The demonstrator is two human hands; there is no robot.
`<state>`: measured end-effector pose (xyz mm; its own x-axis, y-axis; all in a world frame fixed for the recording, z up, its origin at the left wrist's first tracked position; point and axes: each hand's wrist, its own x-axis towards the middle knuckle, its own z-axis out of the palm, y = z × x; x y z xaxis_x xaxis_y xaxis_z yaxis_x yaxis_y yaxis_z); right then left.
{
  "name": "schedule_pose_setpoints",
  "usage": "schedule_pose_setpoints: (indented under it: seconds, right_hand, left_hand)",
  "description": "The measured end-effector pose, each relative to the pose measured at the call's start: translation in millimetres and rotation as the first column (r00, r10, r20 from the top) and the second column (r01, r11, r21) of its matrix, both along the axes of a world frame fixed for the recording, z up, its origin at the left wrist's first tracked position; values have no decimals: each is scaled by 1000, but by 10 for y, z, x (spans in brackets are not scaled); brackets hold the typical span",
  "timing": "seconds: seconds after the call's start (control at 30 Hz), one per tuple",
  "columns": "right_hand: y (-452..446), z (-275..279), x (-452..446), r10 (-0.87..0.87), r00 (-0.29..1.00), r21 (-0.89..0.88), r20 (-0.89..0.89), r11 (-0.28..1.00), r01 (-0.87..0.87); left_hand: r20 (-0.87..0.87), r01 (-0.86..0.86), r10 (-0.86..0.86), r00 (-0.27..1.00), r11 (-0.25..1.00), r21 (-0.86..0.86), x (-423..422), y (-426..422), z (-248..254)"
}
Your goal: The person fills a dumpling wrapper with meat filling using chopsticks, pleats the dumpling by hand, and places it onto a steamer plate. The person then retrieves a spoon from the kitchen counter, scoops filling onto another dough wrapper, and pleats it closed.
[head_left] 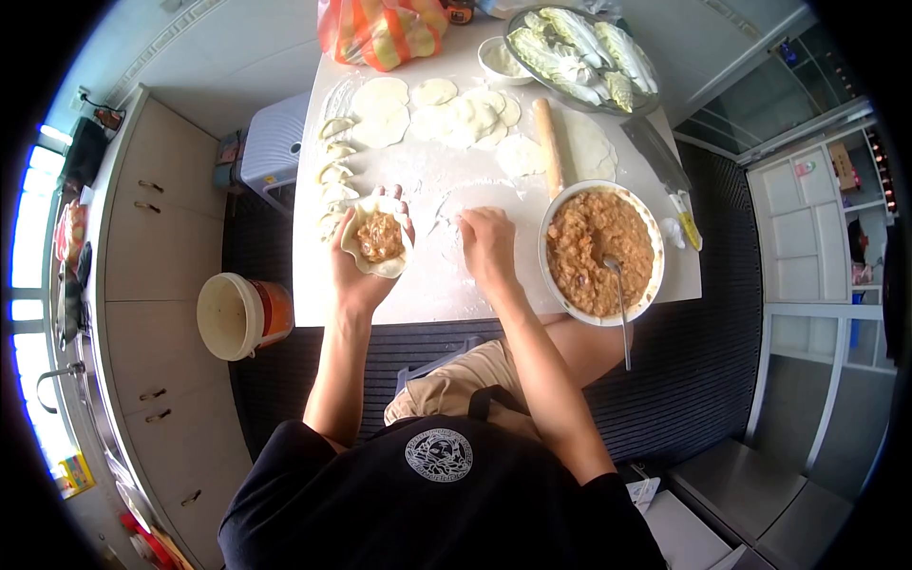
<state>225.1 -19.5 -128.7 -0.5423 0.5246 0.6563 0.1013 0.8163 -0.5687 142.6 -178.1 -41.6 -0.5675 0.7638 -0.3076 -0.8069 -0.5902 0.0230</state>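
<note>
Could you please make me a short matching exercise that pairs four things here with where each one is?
Things:
1. Filled wrapper
2. Spoon
3. Bucket
4. Cabbage

Places:
A. Beside the table's left edge
B. At the table's far right
C. Cupped in the left hand
D. In the filling, handle over the bowl's rim

Right pairs: 1-C, 2-D, 3-A, 4-B

Wearing a black tee (399, 518), round white emblem (439, 456), tan shorts (446, 380); short sleeves (294, 451) stop way back from the fingers (466, 225).
</note>
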Motion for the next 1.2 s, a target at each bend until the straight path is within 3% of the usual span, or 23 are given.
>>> schedule_pose_setpoints:
  seconds: [0.07, 0.17, 0.27, 0.3, 0.4, 0.73, 1.03, 1.2]
  right_hand:
    - [-49, 116, 124, 110, 986, -271, 125, 960, -72]
    - [-108, 450, 177, 182, 924, -711, 337, 692, 123]
    - [-9, 346, 182, 180, 974, -922, 139, 382, 61]
    - [-17, 305, 161, 175, 972, -925, -158, 317, -208]
    - [-24, 336, 154, 184, 924, -942, -334, -36, -333]
    - [-31, 433, 215, 174, 984, -938, -36, 333, -94]
    - [-88, 287, 175, 182, 941, -890, -285, 314, -331]
    - [-59, 322, 208, 125, 964, -899, -235, 349, -265]
  left_hand:
    - [-9, 0, 0, 1000, 1000, 10, 1, 4, 1]
    - [8, -2, 2, 1000, 1000, 10, -4, 5, -13]
    - [5, 6, -6, 1000, 1000, 26, 5, 9, -40]
    - [5, 1, -1, 1000, 1000, 14, 12, 7, -33]
    - [8, -9, 9, 1000, 1000, -8, 31, 15, -19]
    - [26, 2, -2, 1000, 1000, -14, 48, 55, -24]
    - [33, 14, -13, 999, 1000, -15, 56, 49, -28]
    - [23, 7, -6, 1000, 1000, -28, 59, 47, -35]
